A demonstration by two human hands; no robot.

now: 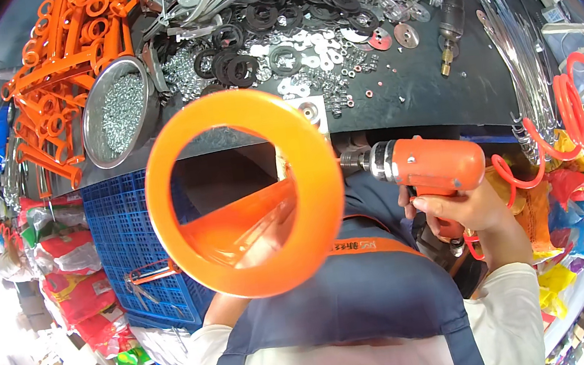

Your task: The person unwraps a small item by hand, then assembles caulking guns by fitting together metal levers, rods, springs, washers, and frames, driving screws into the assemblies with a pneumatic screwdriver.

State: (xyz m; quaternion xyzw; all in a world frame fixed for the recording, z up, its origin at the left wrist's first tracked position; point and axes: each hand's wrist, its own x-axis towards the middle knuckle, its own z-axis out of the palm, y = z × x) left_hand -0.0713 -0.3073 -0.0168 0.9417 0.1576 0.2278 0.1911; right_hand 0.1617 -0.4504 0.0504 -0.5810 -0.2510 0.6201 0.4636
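An orange plastic part with a large ring (318,201) at its near end is held up in front of me, its body running away behind the ring. Through the ring's opening, part of my left hand (267,247) shows, closed on that body; most of its fingers are hidden. My right hand (466,208) grips the handle of an orange-red power screwdriver (435,161) with a metal chuck (356,159). The chuck points left at the orange part, close to its right side. Whether the tip touches it is hidden behind the ring.
The dark workbench (407,106) bears a metal bowl (116,113) of small fasteners, orange parts (53,80), black rings (242,70), white washers (319,46), a grey air tool (451,10) and metal rods (520,52). A blue crate (120,240) stands left; a red coiled hose (568,116) hangs right.
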